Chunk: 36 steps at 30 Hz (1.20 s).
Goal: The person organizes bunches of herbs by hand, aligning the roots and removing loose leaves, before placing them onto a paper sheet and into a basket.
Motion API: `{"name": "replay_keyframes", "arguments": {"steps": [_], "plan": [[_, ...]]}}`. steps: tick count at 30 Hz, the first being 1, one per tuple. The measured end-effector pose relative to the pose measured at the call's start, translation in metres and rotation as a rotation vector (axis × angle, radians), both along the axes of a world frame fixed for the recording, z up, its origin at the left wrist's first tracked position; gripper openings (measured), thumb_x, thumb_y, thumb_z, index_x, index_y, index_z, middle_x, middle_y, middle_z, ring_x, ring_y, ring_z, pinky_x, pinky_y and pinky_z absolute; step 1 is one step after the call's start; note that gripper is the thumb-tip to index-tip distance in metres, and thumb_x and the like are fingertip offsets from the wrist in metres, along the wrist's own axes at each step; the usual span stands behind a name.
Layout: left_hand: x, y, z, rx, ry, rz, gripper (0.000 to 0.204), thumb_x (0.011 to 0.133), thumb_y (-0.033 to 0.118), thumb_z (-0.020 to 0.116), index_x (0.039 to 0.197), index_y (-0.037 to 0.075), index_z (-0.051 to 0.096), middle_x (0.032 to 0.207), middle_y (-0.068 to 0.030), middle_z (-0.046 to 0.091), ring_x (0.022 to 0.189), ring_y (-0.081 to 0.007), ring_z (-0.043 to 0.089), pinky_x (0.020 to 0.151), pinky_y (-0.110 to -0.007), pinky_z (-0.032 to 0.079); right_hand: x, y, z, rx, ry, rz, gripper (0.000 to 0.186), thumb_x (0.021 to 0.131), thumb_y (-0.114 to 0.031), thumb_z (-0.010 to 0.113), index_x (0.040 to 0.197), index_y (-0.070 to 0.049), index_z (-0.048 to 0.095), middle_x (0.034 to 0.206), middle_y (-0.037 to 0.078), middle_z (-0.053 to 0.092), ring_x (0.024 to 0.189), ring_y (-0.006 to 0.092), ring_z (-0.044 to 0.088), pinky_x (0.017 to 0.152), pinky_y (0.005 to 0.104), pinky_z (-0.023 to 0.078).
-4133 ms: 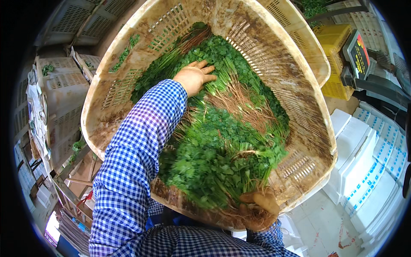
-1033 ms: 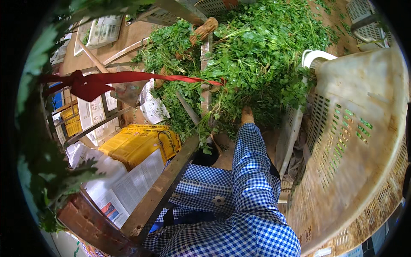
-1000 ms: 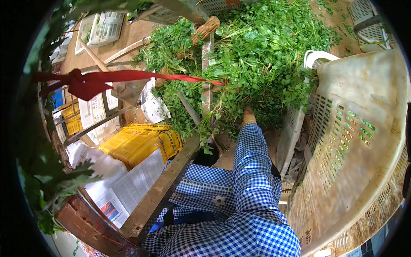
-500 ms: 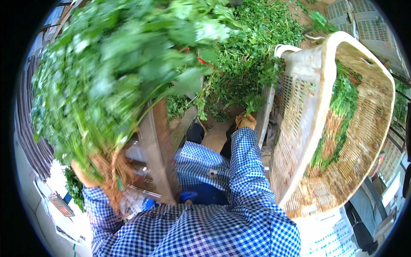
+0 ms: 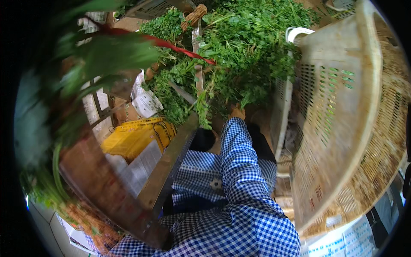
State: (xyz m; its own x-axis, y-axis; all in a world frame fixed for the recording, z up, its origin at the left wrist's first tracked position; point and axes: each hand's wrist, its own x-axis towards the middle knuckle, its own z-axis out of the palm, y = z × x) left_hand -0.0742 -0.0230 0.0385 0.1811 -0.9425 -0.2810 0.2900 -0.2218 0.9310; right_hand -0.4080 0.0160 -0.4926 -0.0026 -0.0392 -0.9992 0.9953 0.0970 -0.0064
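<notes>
A large bunch of coriander (image 5: 53,171), blurred and close to me, fills the left edge. Its brown roots (image 5: 94,225) hang by my left sleeve. My left hand is hidden behind the bunch and seems to hold it up. My right hand (image 5: 236,113) reaches down in the middle, closed on a few coriander stems at the near edge of a loose heap of coriander (image 5: 252,47). The tips of its fingers are partly covered by leaves.
A dirty white plastic basket (image 5: 338,124) stands tilted at my right. A metal-edged wooden frame (image 5: 171,167) and a brown bar (image 5: 102,184) stand at my left. Beyond lie a yellow crate (image 5: 132,139), a red strip (image 5: 171,46) and a rooted bundle (image 5: 195,16).
The coriander bunch has swung left and closer, uncovering the yellow crate and the frame. My view has shifted, and the basket appears larger. My right hand stays low by the heap.
</notes>
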Motion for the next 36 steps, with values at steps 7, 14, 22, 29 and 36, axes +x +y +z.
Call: {"name": "replay_keyframes", "arguments": {"steps": [7,14,22,29,36], "plan": [[0.032,0.033,-0.005,0.101,-0.237,0.153,0.049,0.104,0.033,0.039,0.141,0.002,0.044,0.137,-0.0124,0.052,0.122,-0.0221,0.053,0.106,-0.036,0.041,0.037,-0.032,-0.059,0.284,-0.050,-1.192,0.056,0.107,-0.024,0.031,0.156,-0.013,0.006,0.164,0.004,-0.001,0.151,0.0229,-0.005,0.126,0.0438,-0.003],[0.045,0.037,-0.003,0.130,-0.308,0.172,0.048,0.102,0.032,0.045,0.138,0.000,0.046,0.130,-0.0126,0.056,0.116,-0.0222,0.056,0.100,-0.034,0.045,0.014,0.036,-0.134,0.256,-0.154,-1.059,0.050,0.103,-0.017,0.047,0.148,-0.012,0.027,0.152,0.007,0.024,0.133,0.0239,0.025,0.114,0.0380,0.025],[0.064,0.058,-0.004,0.143,-0.389,0.254,0.049,0.099,0.032,0.051,0.134,-0.002,0.048,0.123,-0.0127,0.061,0.110,-0.0224,0.061,0.094,-0.033,0.050,-0.043,0.001,0.137,0.011,-0.061,0.454,0.047,0.102,-0.017,0.051,0.146,-0.007,0.038,0.115,0.011,0.064,0.069,0.0121,0.049,0.061,0.0280,0.046],[0.030,0.022,-0.047,0.109,-0.568,0.204,0.057,0.097,0.031,0.056,0.138,-0.007,0.044,0.126,-0.0171,0.061,0.113,-0.0235,0.060,0.096,-0.033,0.050,-0.102,-0.066,0.320,-0.676,0.519,1.066,0.054,0.100,-0.014,0.051,0.150,-0.010,0.030,0.081,0.011,0.070,0.041,0.0059,0.036,0.039,0.0215,0.029],[-0.019,-0.004,-0.036,0.168,-0.430,0.320,0.066,0.095,0.026,0.062,0.142,-0.012,0.036,0.139,-0.0234,0.051,0.128,-0.0312,0.049,0.109,-0.037,0.037,-0.097,-0.136,0.426,-0.654,0.905,1.096,0.019,0.100,-0.013,0.053,0.116,-0.002,0.050,0.079,0.013,0.071,0.041,0.0072,0.036,0.038,0.0227,0.030]]}}
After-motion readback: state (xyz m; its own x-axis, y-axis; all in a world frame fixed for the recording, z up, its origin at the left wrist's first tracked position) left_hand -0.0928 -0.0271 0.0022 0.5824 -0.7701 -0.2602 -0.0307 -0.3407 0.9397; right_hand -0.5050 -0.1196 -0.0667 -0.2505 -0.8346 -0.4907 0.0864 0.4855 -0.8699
